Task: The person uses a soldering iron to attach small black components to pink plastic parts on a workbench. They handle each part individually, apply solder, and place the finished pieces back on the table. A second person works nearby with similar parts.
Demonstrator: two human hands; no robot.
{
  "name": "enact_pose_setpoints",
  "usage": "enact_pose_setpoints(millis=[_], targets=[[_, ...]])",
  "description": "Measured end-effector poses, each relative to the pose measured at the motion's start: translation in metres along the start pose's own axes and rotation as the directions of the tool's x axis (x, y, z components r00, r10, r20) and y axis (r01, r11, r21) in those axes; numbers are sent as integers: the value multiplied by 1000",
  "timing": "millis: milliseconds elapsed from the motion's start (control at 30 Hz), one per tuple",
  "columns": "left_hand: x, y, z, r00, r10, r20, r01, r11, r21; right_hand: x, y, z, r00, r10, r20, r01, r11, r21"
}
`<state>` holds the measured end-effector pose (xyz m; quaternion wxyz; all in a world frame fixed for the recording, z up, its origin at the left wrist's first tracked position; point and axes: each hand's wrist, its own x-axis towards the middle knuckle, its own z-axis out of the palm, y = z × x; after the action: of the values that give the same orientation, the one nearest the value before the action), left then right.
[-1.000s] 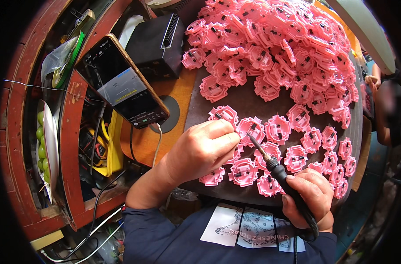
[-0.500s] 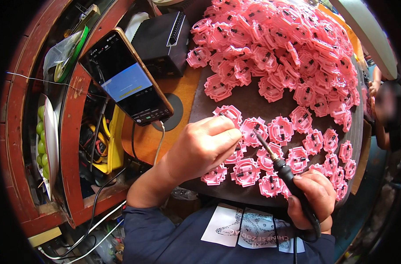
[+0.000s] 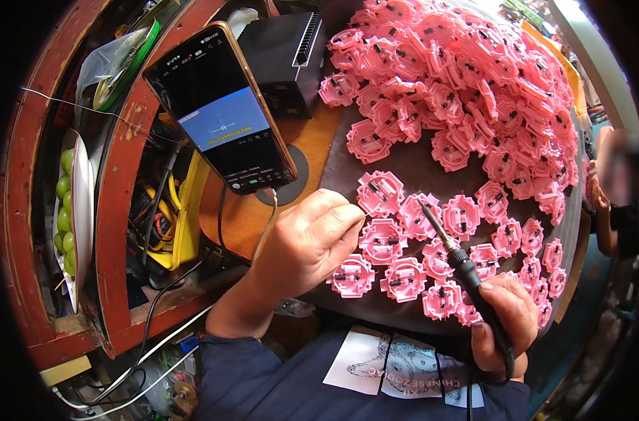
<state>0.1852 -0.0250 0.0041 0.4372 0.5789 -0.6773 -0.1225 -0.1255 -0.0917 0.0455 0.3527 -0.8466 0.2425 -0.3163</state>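
My right hand [image 3: 505,319] grips the black handle of a soldering iron [image 3: 467,270]. The iron's metal tip points up and left, over a pink plastic part [image 3: 410,223] with small black pieces in it. My left hand [image 3: 316,231] is pinched closed just left of the loose parts; what its fingertips hold, if anything, is too small to make out. Near those fingertips lie another pink part [image 3: 380,193] and one more pink part [image 3: 383,241]. Several similar parts are spread around the iron on the dark board [image 3: 403,158].
A big heap of pink parts [image 3: 467,77] fills the back of the board. At left, a lit phone [image 3: 224,116] stands before a black box [image 3: 281,59]. Beyond are a yellow bin [image 3: 186,217] and red wooden shelving [image 3: 112,231]. Another person's hand [image 3: 598,186] shows at far right.
My left hand has drawn back to the left, away from the parts. The iron's tip still hovers around the same pink part. The whole view has shifted slightly.
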Motion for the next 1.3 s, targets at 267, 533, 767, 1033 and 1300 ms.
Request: enact_pose_setpoints(millis=[267, 533, 767, 1033, 1300], targets=[[7, -4, 7, 997, 78, -1, -77, 996, 38, 2, 6, 8, 999, 0, 38, -2, 998, 70], [11, -8, 13, 994, 104, 21, -105, 993, 50, 14, 2, 9, 995, 18, 97, -21, 999, 33], [12, -7, 12, 996, 88, 23, -89, 995, 44, 17, 2, 10, 994, 1, 112, -3, 1000, 22], [15, -6, 14, 997, 65, 34, -66, 996, 53, 18, 4, 11, 995, -15, 98, 11, 999, 35], [11, -3, 8, 1000, 26, -5, -26, 1000, 7, 17, 4, 10, 996, -47, 72, 43, 998, 55]])
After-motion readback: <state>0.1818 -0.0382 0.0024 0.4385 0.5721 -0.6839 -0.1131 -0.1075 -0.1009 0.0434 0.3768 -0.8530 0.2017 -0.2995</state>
